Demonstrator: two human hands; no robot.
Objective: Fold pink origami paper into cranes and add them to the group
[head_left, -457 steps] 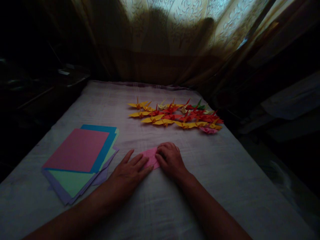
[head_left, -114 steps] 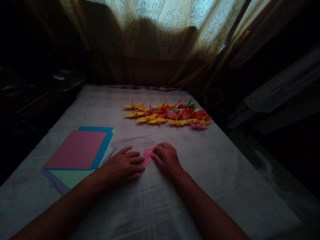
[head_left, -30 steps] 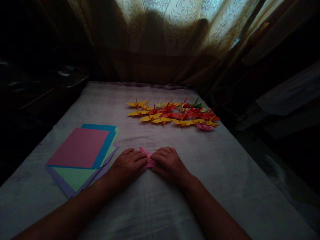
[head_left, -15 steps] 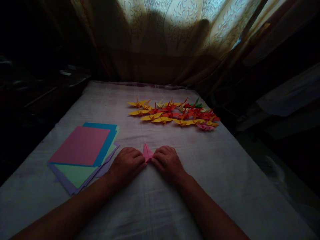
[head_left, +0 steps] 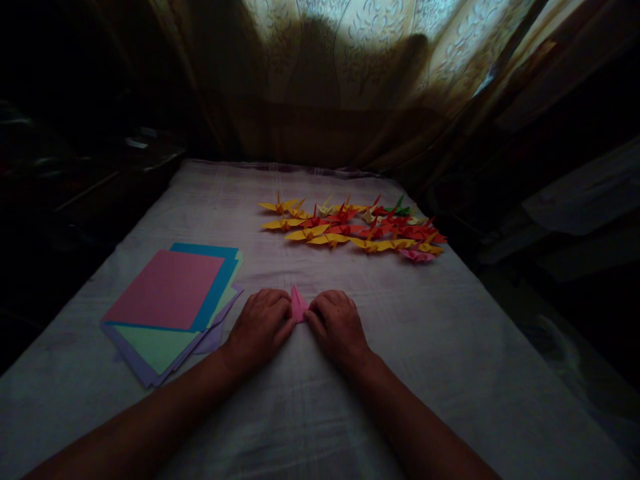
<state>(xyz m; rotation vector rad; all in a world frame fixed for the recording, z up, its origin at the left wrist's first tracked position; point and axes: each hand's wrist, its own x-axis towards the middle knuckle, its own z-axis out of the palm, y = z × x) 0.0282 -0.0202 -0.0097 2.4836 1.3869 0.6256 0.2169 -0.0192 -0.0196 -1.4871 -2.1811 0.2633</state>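
Observation:
A small piece of folded pink origami paper (head_left: 299, 309) is held low over the cloth, its pointed tip turned away from me. My left hand (head_left: 263, 322) pinches its left edge between thumb and fingers. On the opposite side, my right hand (head_left: 337, 323) grips the right edge with curled fingers. The fingertips cover the paper's lower corners. To the left of my left hand lies a stack of square paper sheets, with a pink sheet (head_left: 167, 290) on top and blue, pale green and purple sheets beneath.
Several folded paper cranes stand in rows at the far right, among them yellow cranes (head_left: 307, 233), red ones and a pink crane (head_left: 417, 256). A pale checked cloth (head_left: 320, 413) covers the table. Behind it hangs a patterned curtain (head_left: 370, 40).
The view has shifted slightly, so things sit a little further right. My left fingers have changed their hold a little on the pink paper; both hands still grip it.

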